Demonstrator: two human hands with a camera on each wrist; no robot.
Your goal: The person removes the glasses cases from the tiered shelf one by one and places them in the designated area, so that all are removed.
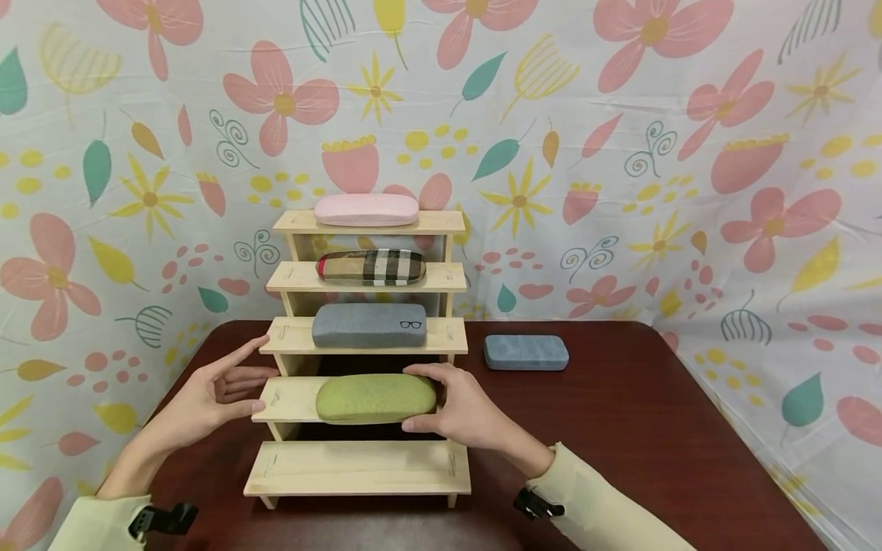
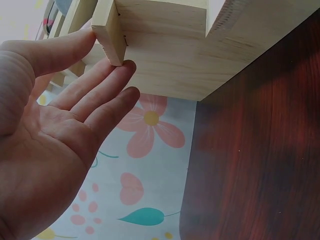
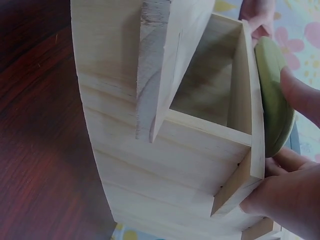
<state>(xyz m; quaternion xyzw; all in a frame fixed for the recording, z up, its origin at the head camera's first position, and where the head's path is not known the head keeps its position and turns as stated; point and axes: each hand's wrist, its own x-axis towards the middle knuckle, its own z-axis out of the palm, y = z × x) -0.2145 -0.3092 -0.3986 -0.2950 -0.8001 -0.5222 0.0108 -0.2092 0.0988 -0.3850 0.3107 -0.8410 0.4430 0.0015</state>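
Note:
A green glasses case (image 1: 375,398) lies on the second-lowest step of a pale wooden stepped rack (image 1: 358,468). My right hand (image 1: 465,405) grips its right end, thumb at the front and fingers behind; the right wrist view also shows this green case (image 3: 272,95) between thumb and fingers. At the rack's left side, my left hand (image 1: 207,394) touches the end of that same step with its fingers fairly straight. In the left wrist view, thumb and fingertips meet the step's end board (image 2: 107,32).
Higher steps bear a grey-blue glasses case (image 1: 365,325) with a spectacles mark, a plaid case (image 1: 372,267) and a pink case (image 1: 367,210). Right of the rack, a blue case (image 1: 527,353) lies on the dark red wooden table (image 1: 620,428). A flowered curtain (image 1: 586,153) hangs behind.

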